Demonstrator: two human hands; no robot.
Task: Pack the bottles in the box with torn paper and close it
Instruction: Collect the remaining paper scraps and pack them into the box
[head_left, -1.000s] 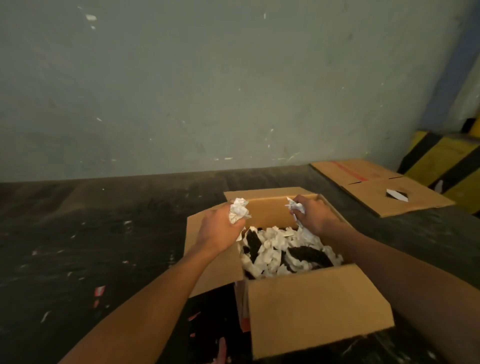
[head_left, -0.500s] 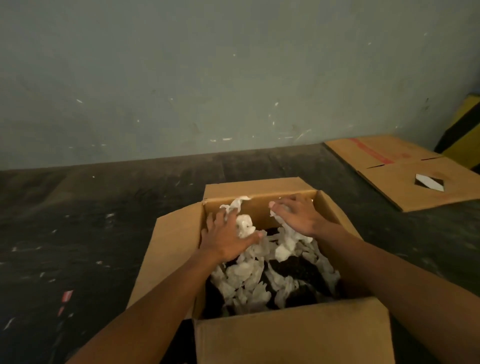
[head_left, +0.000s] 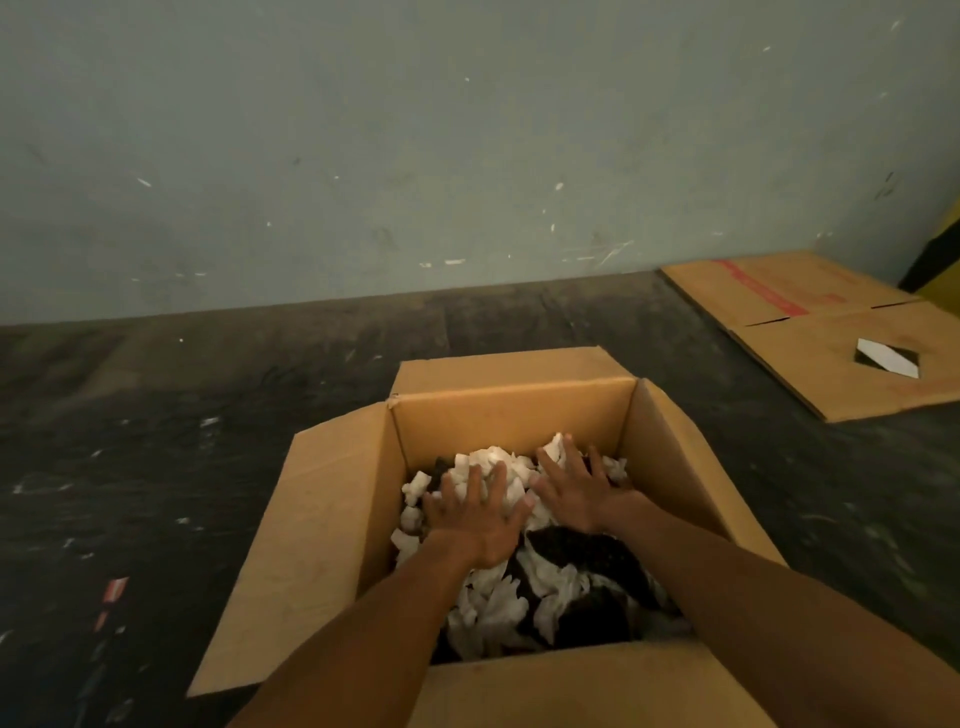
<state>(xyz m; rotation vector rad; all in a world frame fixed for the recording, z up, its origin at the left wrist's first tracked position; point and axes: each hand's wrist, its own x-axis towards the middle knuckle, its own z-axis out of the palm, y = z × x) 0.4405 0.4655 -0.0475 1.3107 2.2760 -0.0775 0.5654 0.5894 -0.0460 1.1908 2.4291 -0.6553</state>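
An open cardboard box (head_left: 514, 410) stands on the dark floor with all its flaps folded outward. Inside lie dark bottles (head_left: 582, 551), mostly buried under crumpled white torn paper (head_left: 498, 603). My left hand (head_left: 475, 514) lies flat, fingers spread, palm down on the paper near the middle of the box. My right hand (head_left: 576, 486) rests the same way beside it, toward the far right corner. Neither hand holds anything.
A flattened cardboard sheet (head_left: 831, 332) with red tape and a white-and-black diamond label lies on the floor at the right. A pale wall (head_left: 467, 156) rises behind the box. A yellow-and-black striped object (head_left: 943, 249) shows at the far right edge.
Both hands held paper wads above the box, then lowered them in and let go. Now the palms are flat on the paper. The view has moved closer over the box.
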